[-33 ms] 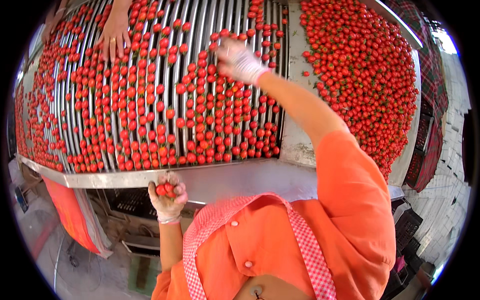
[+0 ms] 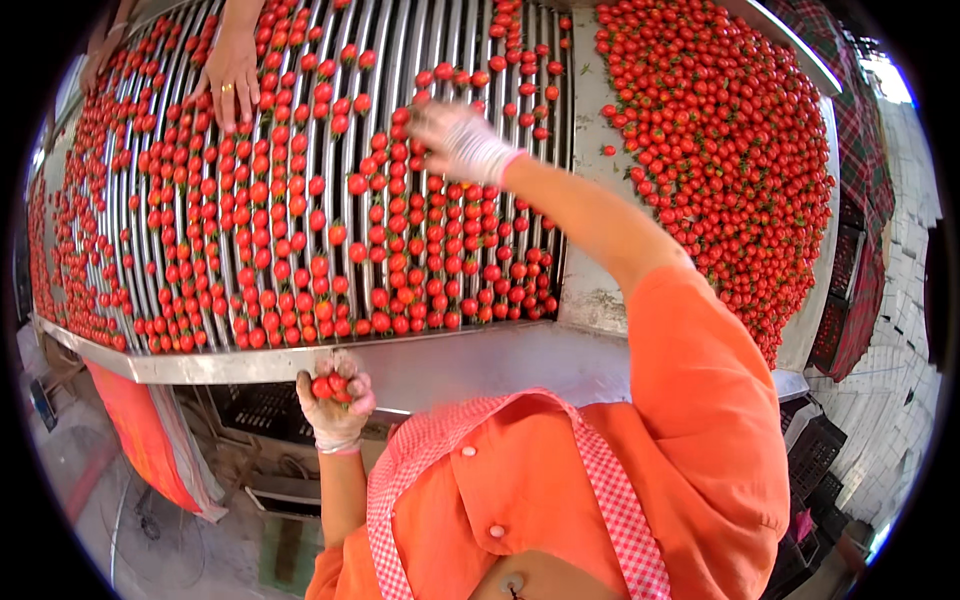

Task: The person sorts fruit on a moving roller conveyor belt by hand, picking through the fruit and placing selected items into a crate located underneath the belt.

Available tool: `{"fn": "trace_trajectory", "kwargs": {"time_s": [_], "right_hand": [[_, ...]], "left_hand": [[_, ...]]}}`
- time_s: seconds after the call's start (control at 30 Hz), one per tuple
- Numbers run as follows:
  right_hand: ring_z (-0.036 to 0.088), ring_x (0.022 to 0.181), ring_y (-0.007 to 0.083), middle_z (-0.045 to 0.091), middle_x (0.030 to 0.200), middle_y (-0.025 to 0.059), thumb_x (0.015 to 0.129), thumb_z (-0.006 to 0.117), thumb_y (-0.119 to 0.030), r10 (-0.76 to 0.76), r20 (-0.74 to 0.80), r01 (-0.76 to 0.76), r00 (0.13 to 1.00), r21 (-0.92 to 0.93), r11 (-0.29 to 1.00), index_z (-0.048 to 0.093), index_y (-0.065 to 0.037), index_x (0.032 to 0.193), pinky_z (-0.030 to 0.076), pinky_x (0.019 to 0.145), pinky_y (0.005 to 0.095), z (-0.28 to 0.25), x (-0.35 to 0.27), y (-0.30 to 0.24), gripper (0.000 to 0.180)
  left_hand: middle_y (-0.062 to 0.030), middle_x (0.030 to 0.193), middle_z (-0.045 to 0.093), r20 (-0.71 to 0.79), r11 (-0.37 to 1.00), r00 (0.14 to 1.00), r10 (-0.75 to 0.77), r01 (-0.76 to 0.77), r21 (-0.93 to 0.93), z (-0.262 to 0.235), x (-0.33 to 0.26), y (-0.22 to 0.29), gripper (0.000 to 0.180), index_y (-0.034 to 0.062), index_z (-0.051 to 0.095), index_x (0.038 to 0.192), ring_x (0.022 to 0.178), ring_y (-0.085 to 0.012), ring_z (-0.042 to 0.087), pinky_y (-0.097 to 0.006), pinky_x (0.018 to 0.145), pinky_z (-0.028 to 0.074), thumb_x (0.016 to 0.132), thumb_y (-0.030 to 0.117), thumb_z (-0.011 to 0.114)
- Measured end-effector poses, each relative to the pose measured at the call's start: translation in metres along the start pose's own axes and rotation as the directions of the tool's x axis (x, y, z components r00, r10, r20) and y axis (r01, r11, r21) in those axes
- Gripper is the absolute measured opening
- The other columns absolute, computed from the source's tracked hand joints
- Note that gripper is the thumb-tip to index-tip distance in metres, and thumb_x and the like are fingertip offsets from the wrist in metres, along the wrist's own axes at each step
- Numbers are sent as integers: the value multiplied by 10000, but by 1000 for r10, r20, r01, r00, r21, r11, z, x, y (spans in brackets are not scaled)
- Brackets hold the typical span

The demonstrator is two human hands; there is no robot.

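My left hand (image 2: 337,405), in a soiled white fingerless-looking glove, is curled around several small red cherry tomatoes (image 2: 330,387) in front of the conveyor's metal edge. My right hand (image 2: 460,145), in a similar white glove with a pink cuff, reaches far over the roller conveyor (image 2: 398,60). Its fingers are stretched out, somewhat blurred, just at the tomatoes on the rollers (image 2: 400,205); I see nothing held in it. Rows of cherry tomatoes lie in the grooves between the shiny rollers.
A big heap of cherry tomatoes (image 2: 720,150) fills the metal tray on the right. Across the conveyor, another person's hand (image 2: 232,80) with a ring rests over the rollers. Dark plastic crates (image 2: 815,447) stand at the right. A red-orange cloth (image 2: 150,430) hangs below the conveyor's edge.
My right hand has moved a little left and downward over the rollers. The other person's hand has shifted slightly. My left hand still holds the tomatoes.
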State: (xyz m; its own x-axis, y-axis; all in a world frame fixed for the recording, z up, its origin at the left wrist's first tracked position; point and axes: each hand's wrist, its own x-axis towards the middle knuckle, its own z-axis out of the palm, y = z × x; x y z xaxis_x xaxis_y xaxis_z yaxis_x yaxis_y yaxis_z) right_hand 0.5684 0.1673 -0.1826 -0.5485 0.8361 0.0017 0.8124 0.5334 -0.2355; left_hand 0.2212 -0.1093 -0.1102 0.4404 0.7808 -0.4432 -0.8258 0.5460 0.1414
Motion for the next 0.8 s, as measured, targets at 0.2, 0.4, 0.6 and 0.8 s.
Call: {"fn": "trace_trajectory", "kwargs": {"time_s": [0.2,0.4,0.6,0.8], "right_hand": [[397,1420,331,494,1433,175,942,536,-402,273,69,-273,959,-10,962,429,-127,1459,306,1191,541,12,20,52,595],[258,1502,374,284,1622,176,992,467,-403,631,-64,-631,773,-182,754,412,-172,1526,197,1213,536,31,-20,136,584],[547,1212,258,520,1376,110,1030,485,-396,354,-147,-350,924,56,935,529,-146,1389,449,1048,397,68,-110,47,439],[618,1021,305,590,1119,105,872,689,-258,360,3,-346,933,288,893,590,-140,1244,500,884,449,96,-196,-72,403]], "left_hand": [[-66,1118,610,-2,999,999,-39,39,-14,3,3,-5,392,188,669,1115,910,-244,594,-309,578,458,961,542,598],[-85,1123,592,-5,990,999,-49,48,-129,-4,5,-10,406,162,654,1098,932,-282,601,-357,600,471,940,534,625],[-100,1136,595,66,995,996,-66,71,-77,-2,11,-18,400,155,677,1125,965,-285,601,-365,624,496,960,513,617],[-91,1115,609,48,993,995,-84,88,-84,-2,11,-23,412,153,686,1127,981,-292,593,-373,645,477,953,522,628]]}}
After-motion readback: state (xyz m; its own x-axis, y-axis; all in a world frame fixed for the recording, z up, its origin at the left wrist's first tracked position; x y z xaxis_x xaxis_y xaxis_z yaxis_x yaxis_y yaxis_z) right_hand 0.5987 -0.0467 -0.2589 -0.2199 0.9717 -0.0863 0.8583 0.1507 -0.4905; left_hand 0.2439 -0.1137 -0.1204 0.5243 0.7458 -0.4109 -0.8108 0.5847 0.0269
